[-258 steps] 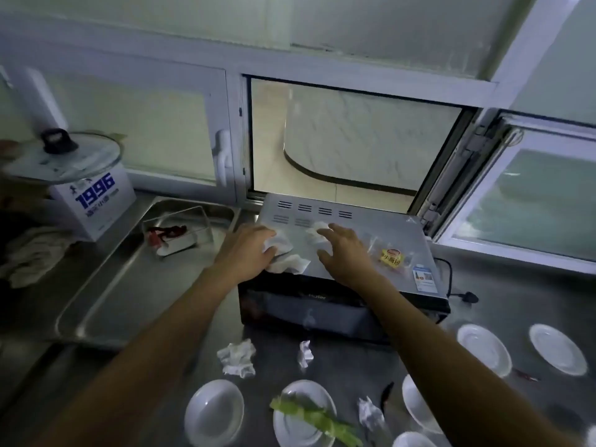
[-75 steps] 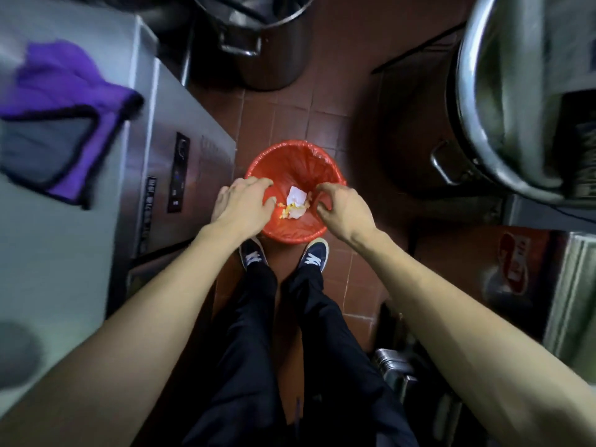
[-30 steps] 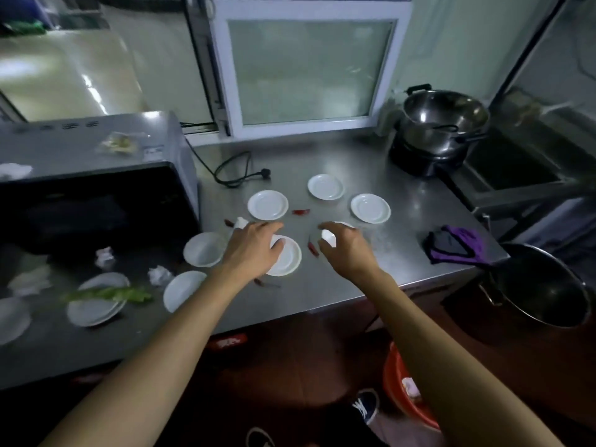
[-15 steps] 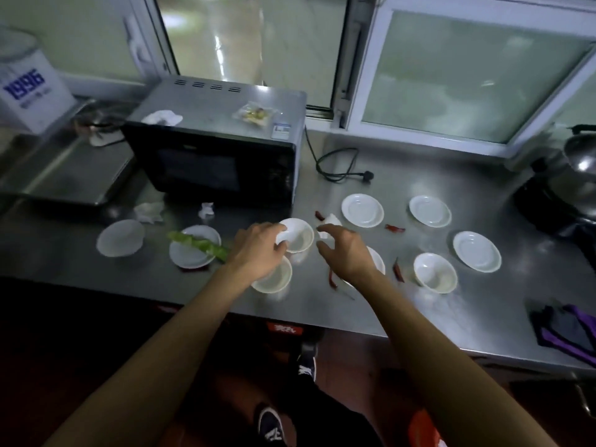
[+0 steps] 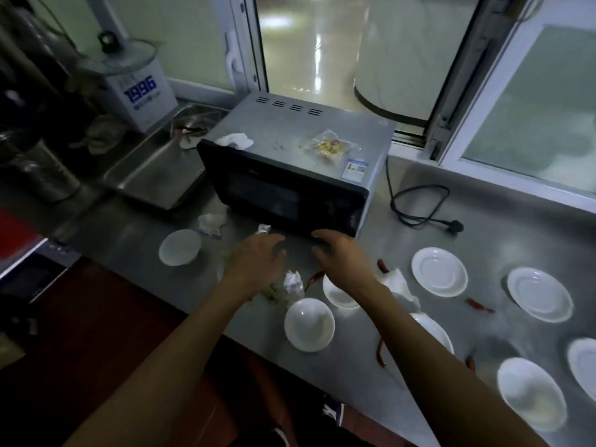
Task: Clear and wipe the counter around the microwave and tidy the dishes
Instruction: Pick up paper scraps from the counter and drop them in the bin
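Both hands are held out over the counter (image 5: 483, 240) with loose fingers and hold nothing. The left hand (image 5: 254, 266) and right hand (image 5: 343, 262) are just in front of the microwave (image 5: 290, 175). White dishes (image 5: 309, 324) and paper balls (image 5: 293, 282) lie around them.

- The white box (image 5: 142, 98) at the back left has big blue numbers on its front: "1996". There is a line of small blue marks under the numbers, too blurry to read.
- The microwave (image 5: 290, 162) has a small blue and white sticker (image 5: 354, 169) on its top. It may have words, but they are too tiny to read.
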